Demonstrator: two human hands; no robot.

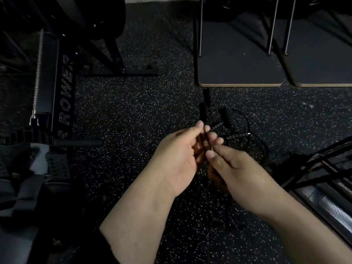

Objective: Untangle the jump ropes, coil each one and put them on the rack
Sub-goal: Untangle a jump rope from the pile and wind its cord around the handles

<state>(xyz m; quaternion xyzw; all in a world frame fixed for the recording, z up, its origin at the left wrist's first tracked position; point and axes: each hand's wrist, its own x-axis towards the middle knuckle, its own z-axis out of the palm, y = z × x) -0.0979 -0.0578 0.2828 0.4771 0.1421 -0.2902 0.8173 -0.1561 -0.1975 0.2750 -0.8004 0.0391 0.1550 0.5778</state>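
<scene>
Black jump ropes (245, 134) lie tangled on the speckled rubber floor, with several ribbed black handles (226, 116) just beyond my fingers. My left hand (179, 159) is raised palm-in, its fingers curled round thin black cord and a handle end. My right hand (230, 168) meets it from the right, thumb and fingers pinching the same cord. Thin cord strands hang down from between the two hands toward the floor. The dark light hides how the ropes cross.
A black rower machine (62, 96) with a handle bar stands at the left. Two dark platforms (238, 73) with metal legs sit at the back right. A black metal rack frame (312, 168) slants in at the right edge.
</scene>
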